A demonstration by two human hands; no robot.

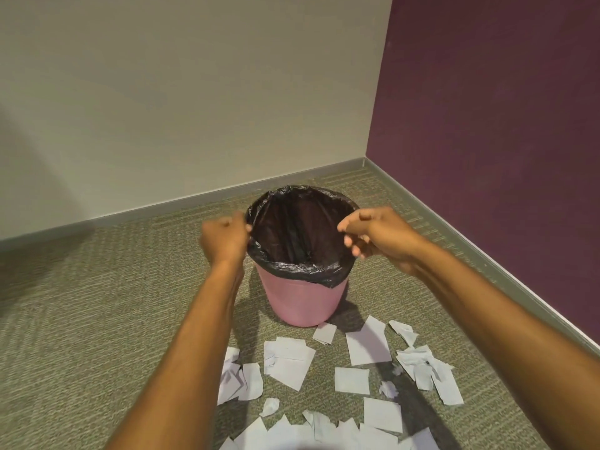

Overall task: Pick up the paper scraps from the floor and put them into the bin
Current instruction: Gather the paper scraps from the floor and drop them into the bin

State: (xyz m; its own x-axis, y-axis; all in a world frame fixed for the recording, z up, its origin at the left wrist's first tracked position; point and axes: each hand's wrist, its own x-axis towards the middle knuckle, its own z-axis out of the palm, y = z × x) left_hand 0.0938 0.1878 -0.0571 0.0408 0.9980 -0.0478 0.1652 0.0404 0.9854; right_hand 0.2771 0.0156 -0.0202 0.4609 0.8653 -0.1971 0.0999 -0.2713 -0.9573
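Head view: white paper scraps [328, 378] lie scattered on the carpet floor [97, 319] in front of the pink bin [302, 300], some cut off at the frame's bottom. Left hand [224, 238], blurred, looks closed on the black liner [311, 271] rim. Right hand [380, 235] hovers with fingers [349, 227] loosely curled, empty. Walls meet in a corner close behind.

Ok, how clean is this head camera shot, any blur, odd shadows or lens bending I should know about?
Head view: the left hand is motion-smeared at the bin liner, the right hand only slightly soft; the pink bin and paper scraps look sharp; arm shadows cross the carpet near the scraps; wide-angle bending tilts the wall edges; a dark blurred patch sits at the bottom edge.
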